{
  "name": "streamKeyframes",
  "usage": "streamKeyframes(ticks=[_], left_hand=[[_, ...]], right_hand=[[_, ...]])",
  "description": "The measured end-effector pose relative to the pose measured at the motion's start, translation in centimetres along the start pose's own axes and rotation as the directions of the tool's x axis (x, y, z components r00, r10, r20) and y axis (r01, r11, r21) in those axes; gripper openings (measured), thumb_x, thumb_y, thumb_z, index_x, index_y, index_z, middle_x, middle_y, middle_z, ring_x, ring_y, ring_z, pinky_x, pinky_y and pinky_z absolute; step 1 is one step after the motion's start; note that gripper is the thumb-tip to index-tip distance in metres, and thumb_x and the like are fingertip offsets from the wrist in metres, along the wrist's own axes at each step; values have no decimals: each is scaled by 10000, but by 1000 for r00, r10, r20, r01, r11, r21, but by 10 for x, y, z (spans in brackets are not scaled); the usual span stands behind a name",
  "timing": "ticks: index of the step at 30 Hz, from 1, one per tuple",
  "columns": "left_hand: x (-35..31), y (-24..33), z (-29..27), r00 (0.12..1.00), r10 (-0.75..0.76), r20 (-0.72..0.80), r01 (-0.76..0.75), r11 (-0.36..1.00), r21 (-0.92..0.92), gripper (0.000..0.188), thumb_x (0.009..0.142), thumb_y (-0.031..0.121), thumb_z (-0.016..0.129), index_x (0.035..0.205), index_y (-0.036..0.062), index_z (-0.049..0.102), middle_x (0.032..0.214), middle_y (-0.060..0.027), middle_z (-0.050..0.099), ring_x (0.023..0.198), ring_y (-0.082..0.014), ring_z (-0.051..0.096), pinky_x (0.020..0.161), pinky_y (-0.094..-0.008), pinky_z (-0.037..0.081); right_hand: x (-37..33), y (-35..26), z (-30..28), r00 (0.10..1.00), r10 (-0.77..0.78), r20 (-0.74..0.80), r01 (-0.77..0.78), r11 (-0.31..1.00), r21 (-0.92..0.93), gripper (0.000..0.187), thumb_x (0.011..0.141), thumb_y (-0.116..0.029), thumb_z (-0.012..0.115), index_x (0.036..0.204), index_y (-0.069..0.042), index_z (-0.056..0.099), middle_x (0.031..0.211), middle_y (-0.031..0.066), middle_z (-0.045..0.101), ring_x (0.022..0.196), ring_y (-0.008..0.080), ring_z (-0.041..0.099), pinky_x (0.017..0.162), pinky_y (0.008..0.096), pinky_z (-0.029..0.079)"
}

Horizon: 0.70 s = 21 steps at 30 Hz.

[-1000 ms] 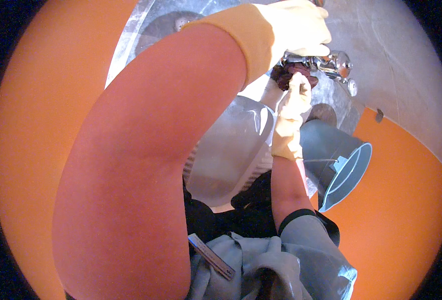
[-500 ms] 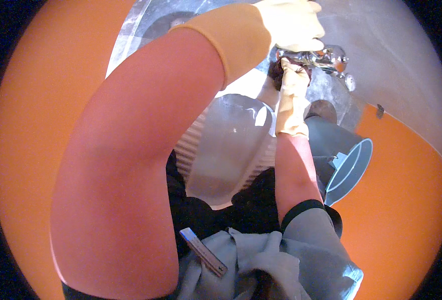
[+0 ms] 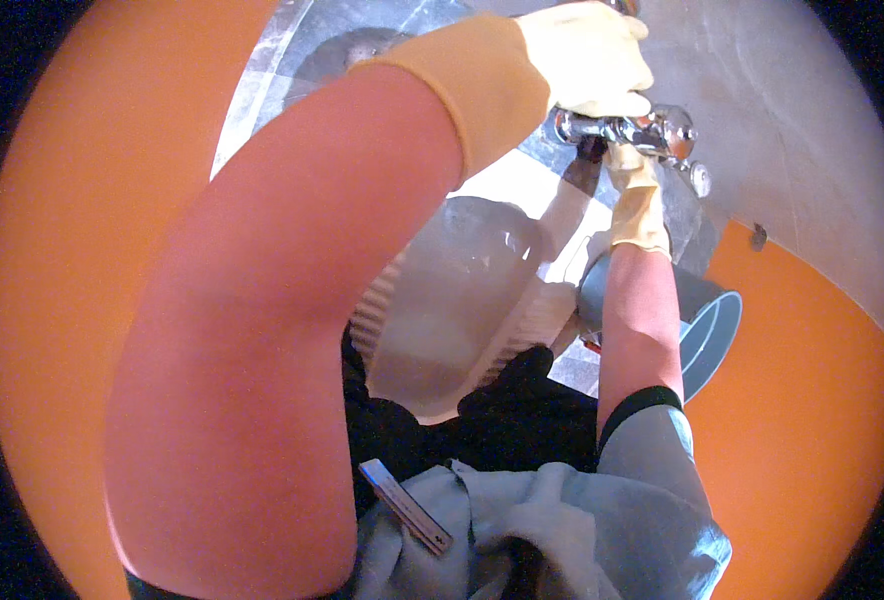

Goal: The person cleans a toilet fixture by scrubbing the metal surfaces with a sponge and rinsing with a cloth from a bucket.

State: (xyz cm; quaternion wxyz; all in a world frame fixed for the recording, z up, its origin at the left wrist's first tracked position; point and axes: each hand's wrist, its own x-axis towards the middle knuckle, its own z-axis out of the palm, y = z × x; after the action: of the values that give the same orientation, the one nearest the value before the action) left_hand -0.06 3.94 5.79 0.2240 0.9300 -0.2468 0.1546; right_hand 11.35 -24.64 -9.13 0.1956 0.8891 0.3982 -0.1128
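My left hand [image 3: 597,60], in a cream rubber glove with a tan cuff, is closed around an upright chrome pipe at the top of the view. Pieces of the pipe show above and below the fist. Just under it is the chrome valve fitting [image 3: 652,132] with a round knob. My right hand [image 3: 637,195], in a matching glove, reaches up beneath the fitting, which covers part of its fingers. A dark reddish cloth or scrubbing pad [image 3: 590,150] shows at its fingertips, mostly hidden.
Below the hands a pale squat toilet [image 3: 452,300] with ribbed footrests is set in the floor. A grey-blue bucket [image 3: 717,345] stands right of it, partly behind my right forearm. Orange panels [image 3: 802,400] flank both sides, and a grey wall [image 3: 782,130] rises behind the fitting.
My right hand has shifted right, from the near side of the fitting to beneath it, taking the dark cloth or pad along. My left fist has come slightly lower on the pipe.
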Motion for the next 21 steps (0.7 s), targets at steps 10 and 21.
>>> streamKeyframes(ticks=[10, 21], left_hand=[[2, -3, 1, 1000, 21, -1, -21, 998, -54, 392, 949, 377, 580, 851, 50, 773, 903, -130, 756, 1055, -317, 622, 974, -435, 470], [1, -7, 4, 997, 61, -54, -63, 997, -35, 380, 941, 371, 585, 806, 50, 738, 820, -137, 729, 1003, -336, 616, 914, -449, 484]], right_hand=[[-12, -30, 51, 816, 153, -557, 109, 906, 409, 339, 743, -173, 813, 1042, -68, 692, 942, 172, 692, 836, 388, 671, 769, 462, 552], [24, 34, 4, 862, -173, -477, 378, 845, 378, 377, 882, -433, 760, 1147, -169, 705, 998, 56, 750, 890, 280, 714, 763, 433, 539]])
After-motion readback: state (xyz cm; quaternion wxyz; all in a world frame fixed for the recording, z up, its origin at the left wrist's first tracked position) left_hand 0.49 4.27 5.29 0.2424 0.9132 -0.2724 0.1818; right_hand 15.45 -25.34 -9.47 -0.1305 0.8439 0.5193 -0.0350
